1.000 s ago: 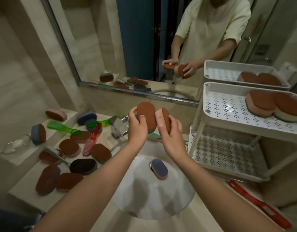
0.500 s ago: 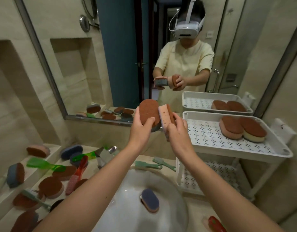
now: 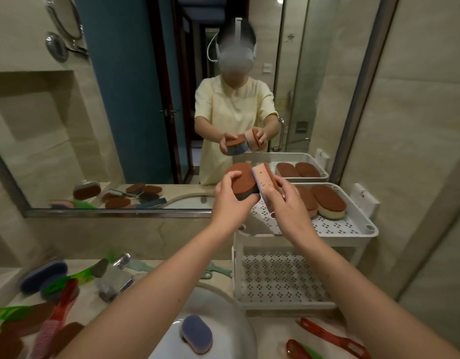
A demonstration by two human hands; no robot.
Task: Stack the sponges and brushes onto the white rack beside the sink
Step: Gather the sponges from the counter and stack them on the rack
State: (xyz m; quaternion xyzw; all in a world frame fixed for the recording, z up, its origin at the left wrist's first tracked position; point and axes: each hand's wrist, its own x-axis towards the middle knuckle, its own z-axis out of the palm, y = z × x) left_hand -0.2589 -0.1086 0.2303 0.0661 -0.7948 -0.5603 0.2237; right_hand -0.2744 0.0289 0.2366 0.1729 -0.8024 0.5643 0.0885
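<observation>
While both hands hang at the left end of the top shelf of the white rack, left hand grips a brown sponge flat and right hand holds a pink sponge on edge. Bare shelf lies just below them, with two stored sponges to the right. Right hand is nearer.

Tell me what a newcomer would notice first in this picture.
The left hand grips a brown sponge and the right hand a pink sponge, held together by the top tray of the rack. Two sponges lie there; a purple sponge sits in the sink.
</observation>
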